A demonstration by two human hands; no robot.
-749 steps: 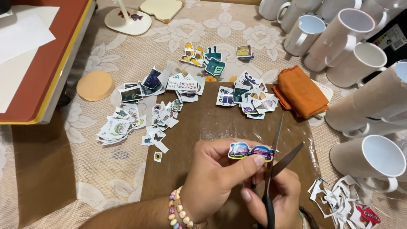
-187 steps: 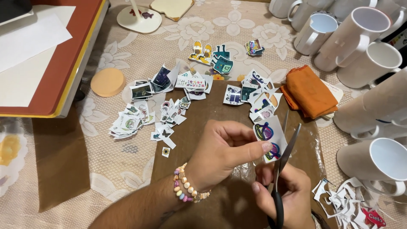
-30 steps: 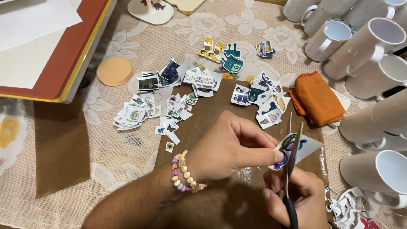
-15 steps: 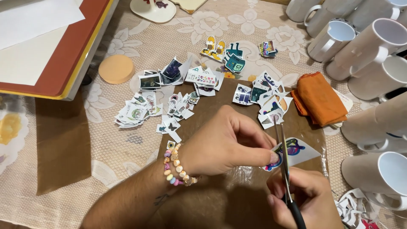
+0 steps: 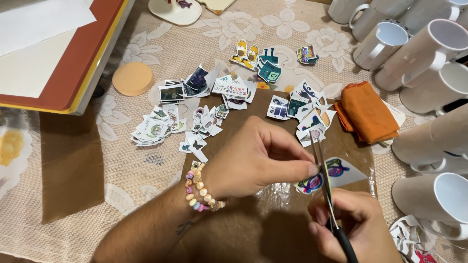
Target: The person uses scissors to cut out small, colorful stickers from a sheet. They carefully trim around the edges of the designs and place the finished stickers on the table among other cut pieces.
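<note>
Risks: the scissors (image 5: 325,187) have their blades running up through the printed sticker sheet (image 5: 336,174) right beside the left hand (image 5: 253,163) fingertips (image 5: 312,169), so a nick to thumb or forefinger looks likely if the blades close without the pinch shifting back. The sheet is small and held only at its left edge; it could twist between the blades, and the cut would stray into the coloured print instead of following its outline. The glossy brown sheet (image 5: 273,214) underneath looks slippery, so a dropped piece may slide in among the cut-out stickers (image 5: 204,114) scattered at centre frame and get mixed up. The white mugs (image 5: 429,53) crowd the right edge, close to the right elbow side; a wide swing could knock one. The paper scraps (image 5: 407,236) at lower right sit just beside the right hand.

Pose: left hand comes in from lower left, palm down, beaded bracelet (image 5: 200,187) on the wrist, closed in a pinch on the sticker sheet's left end, lower centre-right of frame, lifted just above the brown sheet. Right hand (image 5: 348,224) enters from the bottom right, fingers curled, gripping the scissors' dark handles, blades pointing to the top of the frame, nearly closed. An orange cloth (image 5: 368,114) lies at the upper right and a round orange pad (image 5: 132,78) at upper left on the lace-covered table (image 5: 146,165).
</note>
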